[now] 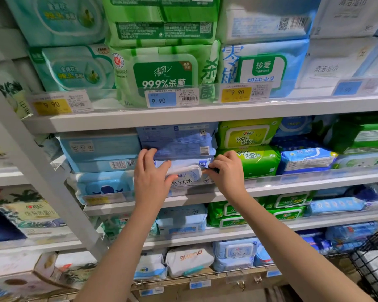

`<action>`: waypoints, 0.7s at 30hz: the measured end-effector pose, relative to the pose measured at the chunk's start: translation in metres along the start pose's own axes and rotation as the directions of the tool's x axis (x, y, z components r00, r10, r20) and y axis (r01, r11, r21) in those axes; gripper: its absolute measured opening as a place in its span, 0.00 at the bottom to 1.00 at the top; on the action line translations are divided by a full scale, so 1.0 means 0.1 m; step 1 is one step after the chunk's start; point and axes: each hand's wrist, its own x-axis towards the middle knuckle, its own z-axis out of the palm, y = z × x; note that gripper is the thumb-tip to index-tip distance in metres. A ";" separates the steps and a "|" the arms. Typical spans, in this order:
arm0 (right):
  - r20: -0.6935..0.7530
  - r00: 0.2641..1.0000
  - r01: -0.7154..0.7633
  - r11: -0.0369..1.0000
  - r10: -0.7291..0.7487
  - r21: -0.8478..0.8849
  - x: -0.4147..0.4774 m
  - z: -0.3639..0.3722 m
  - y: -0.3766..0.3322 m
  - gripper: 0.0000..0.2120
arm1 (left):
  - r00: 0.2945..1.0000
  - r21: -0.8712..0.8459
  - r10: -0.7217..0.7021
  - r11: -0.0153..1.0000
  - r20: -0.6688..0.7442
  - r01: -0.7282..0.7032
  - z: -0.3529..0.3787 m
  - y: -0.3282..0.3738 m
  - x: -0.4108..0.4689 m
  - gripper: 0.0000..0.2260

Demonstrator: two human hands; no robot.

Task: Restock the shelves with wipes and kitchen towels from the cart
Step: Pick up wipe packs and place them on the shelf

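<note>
- A pale-blue soft plastic wipes pack (187, 174) lies on the white shelf (292, 184), long axis left to right, white flip lid facing outward.
- The left hand (150, 177) grips its left end with curled fingers (148, 152); the right hand (228, 171) pinches its right end.

Your top shelf (205, 115) carries stacks side by side: teal packs (74, 68) at the left, a green pack (162, 75) in the middle, a blue-and-white pack (262, 66) next to it and a pale pack (327, 66) at the right. Price tags (162, 100) sit along its front edge. On the middle shelf (303, 182) a light-blue pack (105, 186) with a dark-blue animal lies at the left. Just beside it, the white-lidded blue pack (188, 173) sits under a blue stack (179, 140), and lime-green packs (255, 162) touch that stack on the right. The shelf below (314, 223) holds blue packs (181, 221) beside green ones (227, 216).
</note>
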 end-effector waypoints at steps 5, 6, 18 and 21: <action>0.070 0.995 0.067 0.997 -0.064 -0.046 0.03 -0.09 0.04 0.13 | 1.000 0.005 0.005 1.000 -0.013 -0.005 0.00 0.00 -0.01 0.18; 0.090 0.992 0.101 0.992 -0.094 -0.081 0.03 -0.10 0.04 0.14 | 1.000 0.005 0.007 1.000 -0.014 -0.007 0.00 -0.01 -0.01 0.18; 0.180 0.970 0.194 0.966 -0.163 -0.170 0.00 -0.11 0.06 0.29 | 1.000 0.021 0.013 1.000 -0.007 -0.013 -0.02 0.00 -0.01 0.18; 0.123 0.985 0.140 0.976 -0.120 -0.169 -0.13 -0.05 0.08 0.30 | 1.000 0.026 0.009 1.000 -0.008 -0.009 -0.02 0.00 -0.01 0.18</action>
